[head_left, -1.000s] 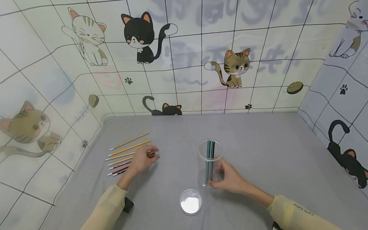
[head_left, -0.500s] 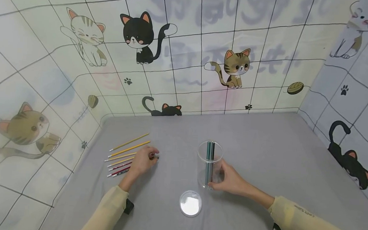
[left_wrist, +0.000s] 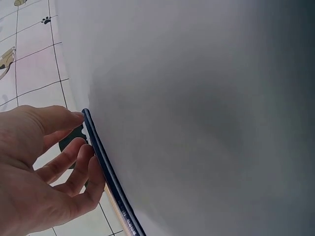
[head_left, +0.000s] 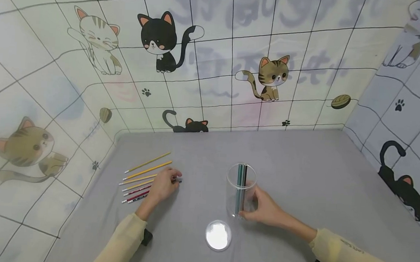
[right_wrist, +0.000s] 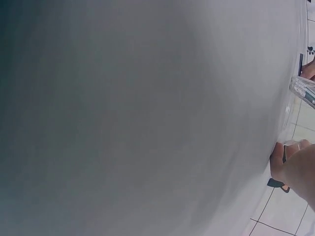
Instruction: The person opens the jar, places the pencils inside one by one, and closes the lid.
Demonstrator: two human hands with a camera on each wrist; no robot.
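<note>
Cat-print cloth (head_left: 216,74) frames the gray table (head_left: 300,171) where my right hand (head_left: 268,209) holds a clear cup (head_left: 230,199) upright, thumb and fingers curled around its lower side. Done so far: a few green pencils (head_left: 241,184) stand inside. Remaining, by my reckoning: the yellow pencils (head_left: 147,170) and red pencils (head_left: 135,197) lying in a row, and the round lid (head_left: 218,236), off and near the cup. My left hand (head_left: 162,184) rests bent fingers against a dark blue pencil (left_wrist: 110,172); the angle hides whether they pinch it.
</note>
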